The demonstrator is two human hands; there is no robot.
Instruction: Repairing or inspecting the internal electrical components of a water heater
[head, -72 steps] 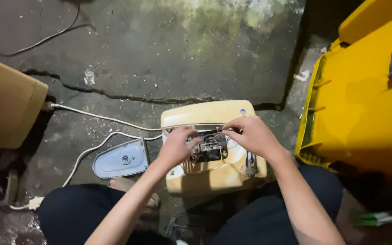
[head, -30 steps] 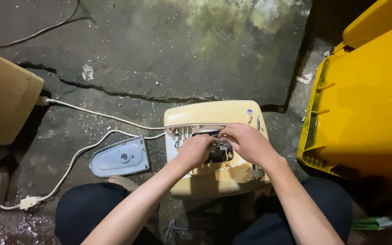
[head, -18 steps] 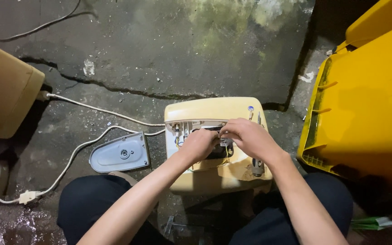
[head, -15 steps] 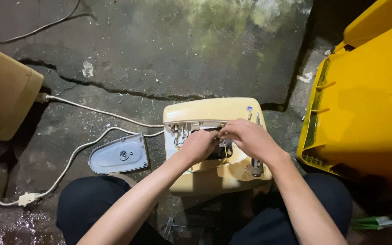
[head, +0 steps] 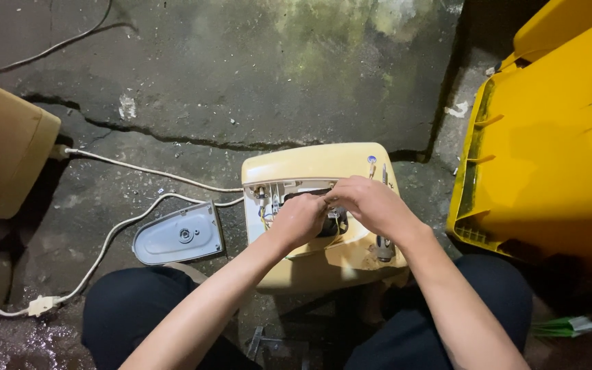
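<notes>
Both hands meet over the opened bay of the yellowed appliance casing (head: 323, 205). Left hand (head: 299, 220) is curled over the dark part (head: 329, 225) inside the bay, fingers bent down onto it; can't tell if it's pinching something or just bracing. Right hand (head: 371, 204) comes in from the far-right, fingertips tucked into the same spot, apparently gripping something small, but the hands hide it.

To do this well, I'd say: left steadies the dark part, right does the fine pull or twist, keep clear of the thin wires (head: 266, 214) at the bay's left edge.

Casing sits on the cracked concrete floor (head: 241, 89) between the knees, grey cover plate (head: 178, 234) lying just to its left, white cord (head: 138, 171) running off left, yellow bin (head: 549, 144) at right.

Versus 2.4 s ago: hands were spread apart on the bay, now bunched together at its centre. Casing and cover plate lie the same relative to each other.
</notes>
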